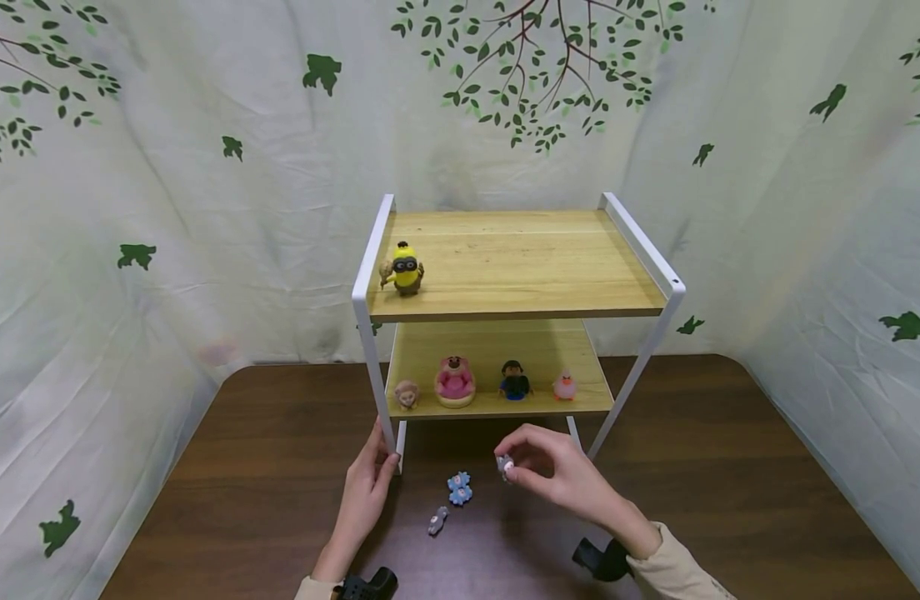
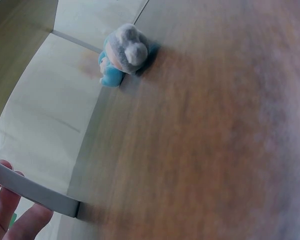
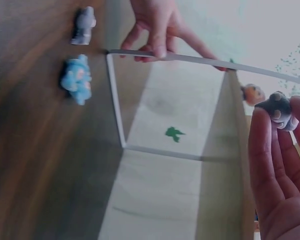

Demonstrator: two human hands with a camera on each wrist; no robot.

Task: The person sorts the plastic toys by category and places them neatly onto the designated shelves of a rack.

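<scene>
My left hand [image 1: 366, 492] holds the white front-left leg [image 1: 378, 375] of a two-tier shelf. In the left wrist view its fingers [image 2: 30, 220] curl about the white leg [image 2: 35, 194]. My right hand [image 1: 568, 475] pinches a small grey figurine [image 3: 279, 109] between thumb and fingers, in front of the shelf and below its lower board [image 1: 482, 332]. On the table between the hands lie a blue toy figure [image 1: 460, 488] with a double shape and another small grey figurine [image 1: 437, 521].
The lower board carries a small pale figure [image 1: 406, 394], a pink bear [image 1: 455, 382], a dark-haired figure [image 1: 514, 381] and a pink bird-like toy [image 1: 565, 386]. A yellow goggled figure [image 1: 405, 268] stands at the upper board's left. The brown table [image 1: 280, 467] meets leaf-printed cloth [image 1: 205, 208].
</scene>
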